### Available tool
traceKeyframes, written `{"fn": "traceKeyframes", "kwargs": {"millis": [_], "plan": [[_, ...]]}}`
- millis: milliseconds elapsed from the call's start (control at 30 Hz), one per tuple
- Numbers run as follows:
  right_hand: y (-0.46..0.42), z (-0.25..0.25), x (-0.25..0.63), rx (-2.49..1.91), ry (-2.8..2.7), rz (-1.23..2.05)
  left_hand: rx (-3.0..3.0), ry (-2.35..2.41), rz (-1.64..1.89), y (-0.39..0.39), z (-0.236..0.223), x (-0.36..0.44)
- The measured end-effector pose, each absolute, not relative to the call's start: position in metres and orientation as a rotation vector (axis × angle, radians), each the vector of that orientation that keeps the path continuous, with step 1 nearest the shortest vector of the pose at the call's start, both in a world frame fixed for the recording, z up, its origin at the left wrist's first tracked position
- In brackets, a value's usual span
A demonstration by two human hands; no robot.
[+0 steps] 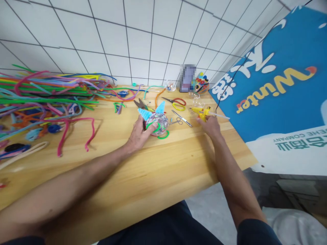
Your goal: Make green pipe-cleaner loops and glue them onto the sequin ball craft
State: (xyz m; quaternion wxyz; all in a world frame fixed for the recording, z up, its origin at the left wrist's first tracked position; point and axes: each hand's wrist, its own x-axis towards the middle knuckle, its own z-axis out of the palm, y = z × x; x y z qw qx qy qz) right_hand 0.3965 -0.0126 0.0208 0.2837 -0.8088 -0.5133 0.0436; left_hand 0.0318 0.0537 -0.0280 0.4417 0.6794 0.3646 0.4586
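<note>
My left hand [139, 133] is closed around a clear ball [161, 121] filled with mottled, shiny bits. Two blue striped ears [160, 108] of pipe cleaner stand up from the ball, and a green pipe-cleaner loop [163, 135] shows at its lower side. The thumb lies across the front of the ball. My right hand [211, 126] is wrapped round the handle of a yellow hot glue gun [200, 112]. The gun's nozzle points left toward the ball, apart from it, and a pale glue stick [221, 116] sticks out of its back.
Red-and-yellow scissors [178, 103], a pen [182, 118], small metal scissors [176, 121] and pliers [140, 104] lie around the ball. Many coloured pipe cleaners [51, 90] heap up at left. A phone [187, 78] leans at the back, beside a decorated ball [201, 83]. A black cord runs right.
</note>
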Motion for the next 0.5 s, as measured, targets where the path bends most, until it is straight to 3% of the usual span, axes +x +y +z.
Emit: {"fn": "traceKeyframes", "kwargs": {"millis": [67, 133, 333, 500], "plan": [[-0.030, 0.029, 0.386, -2.490, -1.258, -0.044, 1.704, 0.924, 1.129, 0.053, -0.026, 0.032], [-0.046, 0.033, 0.365, -2.514, -1.340, -0.008, 1.702, 0.918, 1.135, 0.052, -0.025, 0.034], [-0.053, 0.027, 0.269, -1.682, -1.567, 0.393, 1.689, 0.895, 1.166, 0.053, -0.027, 0.036], [-0.028, 0.016, 0.222, -1.563, -1.532, 0.544, 1.694, 0.925, 1.186, 0.052, -0.030, 0.036]]}}
